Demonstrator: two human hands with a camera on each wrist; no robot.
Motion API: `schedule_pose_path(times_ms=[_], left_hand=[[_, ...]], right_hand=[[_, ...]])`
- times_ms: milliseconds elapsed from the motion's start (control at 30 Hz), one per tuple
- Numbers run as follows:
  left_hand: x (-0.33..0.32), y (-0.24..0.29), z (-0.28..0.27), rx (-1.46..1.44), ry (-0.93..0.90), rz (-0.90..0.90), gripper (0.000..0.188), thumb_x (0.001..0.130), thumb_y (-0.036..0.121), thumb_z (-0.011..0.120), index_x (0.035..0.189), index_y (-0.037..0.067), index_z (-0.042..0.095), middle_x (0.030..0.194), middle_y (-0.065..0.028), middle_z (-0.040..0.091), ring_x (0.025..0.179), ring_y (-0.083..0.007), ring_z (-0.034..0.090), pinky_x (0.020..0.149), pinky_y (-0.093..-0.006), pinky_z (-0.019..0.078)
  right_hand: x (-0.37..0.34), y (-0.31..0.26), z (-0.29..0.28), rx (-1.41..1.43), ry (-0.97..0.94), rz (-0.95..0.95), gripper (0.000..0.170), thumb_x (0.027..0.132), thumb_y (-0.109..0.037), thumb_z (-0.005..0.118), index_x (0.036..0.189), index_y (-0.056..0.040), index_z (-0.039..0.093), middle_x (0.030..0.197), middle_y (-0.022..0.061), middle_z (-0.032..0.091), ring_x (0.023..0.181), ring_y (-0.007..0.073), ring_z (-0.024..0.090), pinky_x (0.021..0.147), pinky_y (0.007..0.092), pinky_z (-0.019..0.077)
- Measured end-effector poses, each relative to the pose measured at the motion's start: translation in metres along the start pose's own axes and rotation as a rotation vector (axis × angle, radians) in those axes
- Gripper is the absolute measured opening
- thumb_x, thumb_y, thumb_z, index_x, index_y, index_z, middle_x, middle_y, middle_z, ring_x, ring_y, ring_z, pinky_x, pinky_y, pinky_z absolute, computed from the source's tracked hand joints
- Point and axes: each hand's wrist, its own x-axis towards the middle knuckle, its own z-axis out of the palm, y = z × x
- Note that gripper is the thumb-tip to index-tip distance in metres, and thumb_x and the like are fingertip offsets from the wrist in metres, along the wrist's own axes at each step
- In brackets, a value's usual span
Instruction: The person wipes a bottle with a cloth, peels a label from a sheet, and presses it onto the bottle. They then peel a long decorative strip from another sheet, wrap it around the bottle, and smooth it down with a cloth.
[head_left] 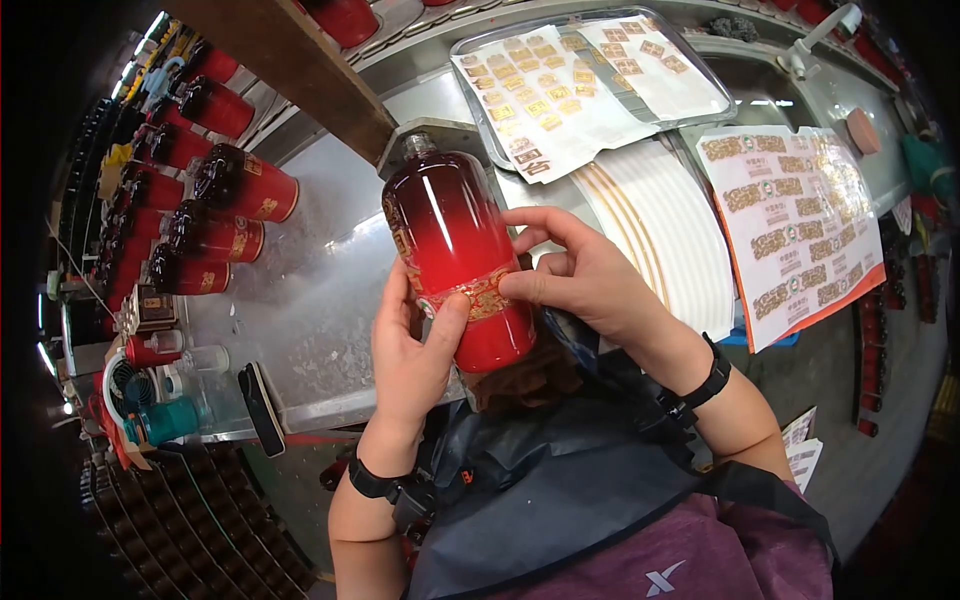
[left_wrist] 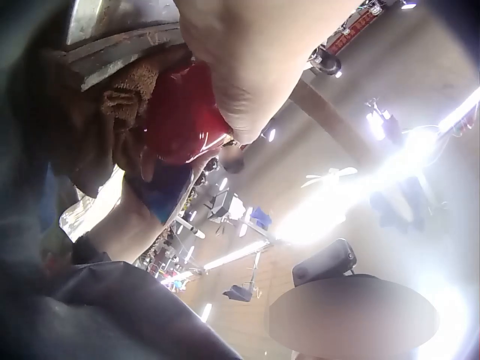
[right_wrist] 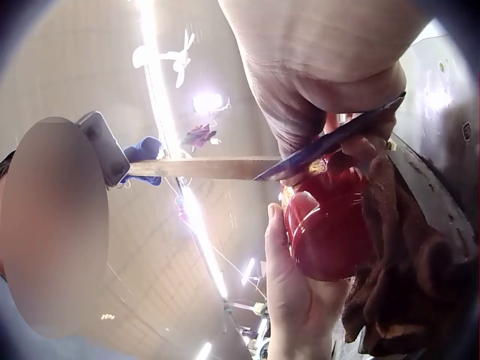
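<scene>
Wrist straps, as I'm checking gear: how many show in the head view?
2: the left strap sits just behind the left hand, which holds the red bottle; the right strap, just behind the right hand. None looks hidden.

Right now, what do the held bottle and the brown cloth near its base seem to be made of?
Bottle: probably glass, possibly plastic; glossy dark-to-red finish with sharp highlights, and a clear neck.
Brown cloth: soft textile, perhaps terry; matt, with loose folds and a fuzzy look.
</scene>
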Motion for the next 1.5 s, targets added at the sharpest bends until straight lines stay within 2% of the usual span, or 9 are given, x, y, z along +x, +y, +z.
schedule_pose_path(times_ms=[467,733,1133,1500], left_hand=[[-0.0003,0.0004,-0.0007,-0.02,0.008,-0.008,0.062,0.095,0.016,0.067,0.146,-0.004,0.039,0.131,-0.0112,0.058,0.119,-0.0172,0.056,0.105,-0.0329,0.0427],[-0.0002,0.0009,0.0016,-0.055,-0.003,0.024,0.06,0.097,0.019,0.066,0.145,-0.003,0.04,0.13,-0.0108,0.059,0.118,-0.0162,0.057,0.103,-0.0314,0.0441],[-0.0003,-0.0006,0.003,-0.042,0.008,0.022,0.055,0.099,0.021,0.063,0.144,-0.001,0.042,0.128,-0.0095,0.06,0.116,-0.015,0.058,0.101,-0.0314,0.0454],[0.0009,-0.0077,-0.0001,-0.095,-0.008,0.037,0.054,0.099,0.025,0.063,0.142,-0.001,0.043,0.129,-0.0095,0.06,0.115,-0.0152,0.058,0.101,-0.0319,0.0449]], right_hand=[[0.0004,0.0046,-0.002,0.035,-0.018,-0.012,0.063,0.084,-0.016,0.082,0.137,-0.0008,0.05,0.113,0.0079,0.052,0.071,0.0015,0.055,0.066,0.0166,0.0468],[0.0002,0.0038,-0.0019,0.025,0.001,0.031,0.06,0.087,-0.018,0.079,0.136,-0.0006,0.051,0.111,0.0067,0.056,0.077,0.0044,0.06,0.07,0.0189,0.0493],[0.0007,0.0041,-0.0054,0.138,0.008,0.07,0.057,0.088,-0.017,0.079,0.135,-0.0005,0.052,0.106,0.0045,0.057,0.082,0.0066,0.062,0.071,0.0187,0.049],[0.0001,0.0052,-0.0047,0.101,-0.023,0.081,0.055,0.088,-0.017,0.078,0.134,-0.001,0.053,0.106,0.0034,0.057,0.083,0.0065,0.062,0.071,0.0186,0.0489]])
